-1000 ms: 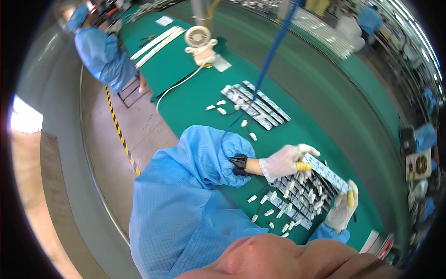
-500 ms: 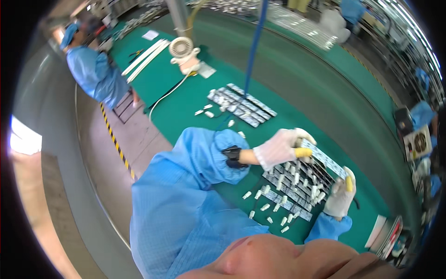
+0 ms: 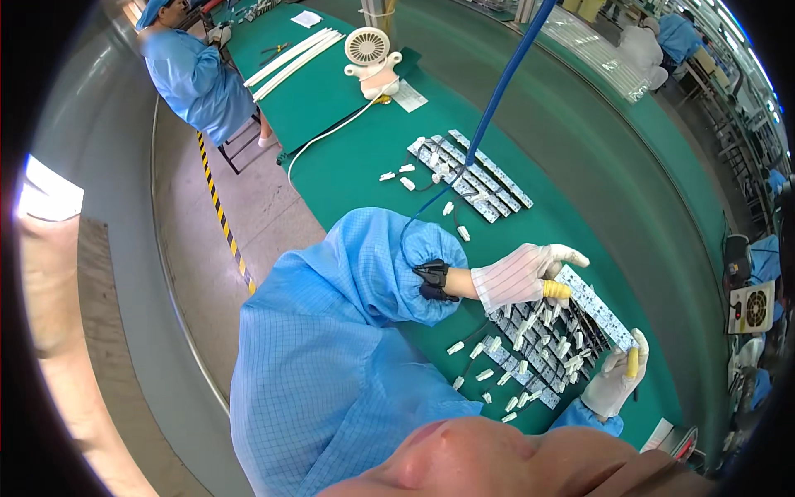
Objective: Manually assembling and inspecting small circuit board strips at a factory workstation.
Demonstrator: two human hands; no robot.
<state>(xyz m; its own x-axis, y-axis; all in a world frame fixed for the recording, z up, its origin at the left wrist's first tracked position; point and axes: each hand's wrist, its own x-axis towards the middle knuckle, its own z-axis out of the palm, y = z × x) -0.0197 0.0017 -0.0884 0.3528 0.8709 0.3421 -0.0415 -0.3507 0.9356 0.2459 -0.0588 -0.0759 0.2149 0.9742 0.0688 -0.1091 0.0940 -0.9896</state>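
A pale circuit board strip (image 3: 598,310) stretches between my two hands, tilted over a pile of similar strips. My left hand (image 3: 523,276), in a white glove with a yellow-wrapped thumb, grips its upper-left end. At the other end my right hand (image 3: 613,381), gloved the same way with a yellow-wrapped digit, pinches the strip. Beneath lie the piled board strips (image 3: 530,352), with white connectors (image 3: 484,375) on short leads scattered over and beside them. A black wrist strap (image 3: 432,280) circles my left wrist, with a blue cord running from it.
Farther up the green table (image 3: 364,178) lies a second group of board strips (image 3: 476,178) with connectors. Beyond are a small white fan (image 3: 368,50), white bars (image 3: 294,62) and pliers (image 3: 275,51). A co-worker in blue (image 3: 195,79) sits far left. The blue cord (image 3: 505,87) crosses overhead.
The view has shifted, so the table appears moved. Both hands still hold the same strip by its ends, and it now looks more steeply slanted.
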